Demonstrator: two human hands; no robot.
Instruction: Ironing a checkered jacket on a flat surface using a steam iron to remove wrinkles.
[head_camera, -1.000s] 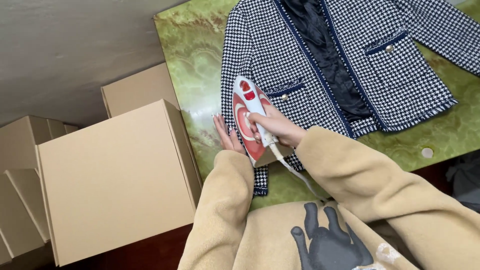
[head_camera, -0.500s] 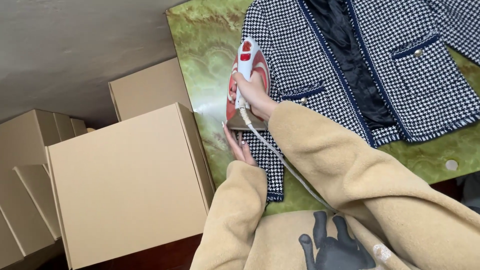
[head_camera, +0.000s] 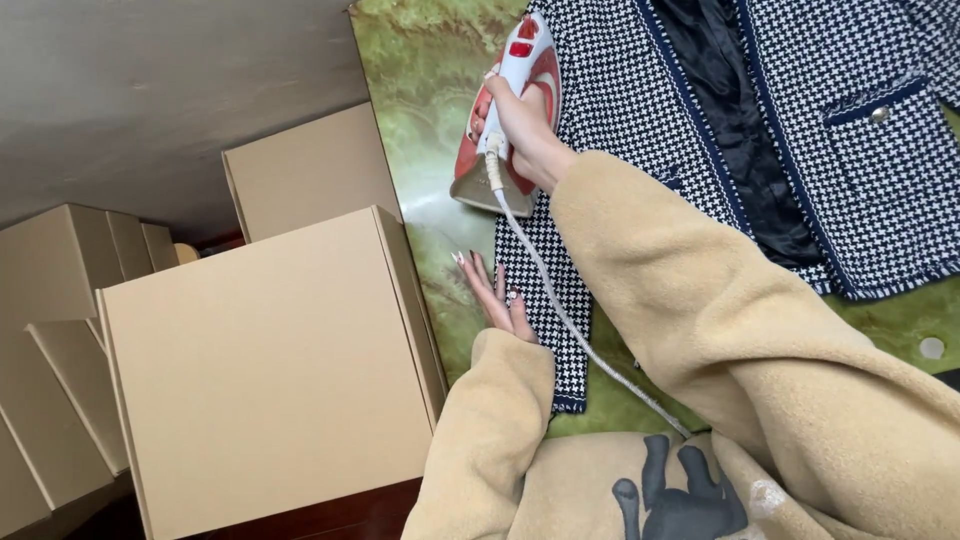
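A black-and-white houndstooth jacket with navy trim lies open on a green marbled table. My right hand grips the handle of a red and white iron, which rests on the jacket's left edge and partly on the table. Its white cord trails back toward me across the fabric. My left hand lies flat with fingers spread on the jacket's lower left hem, at the table's edge.
Several tan cardboard boxes stand left of the table; the largest box touches the table's side. A grey wall is at upper left. My tan fleece sleeves cover the lower right. A small white disc lies on the table at right.
My right hand has slid the iron away from me, up along the jacket's left edge. My left hand stayed pressed on the hem. The view shifted so the jacket sits further right.
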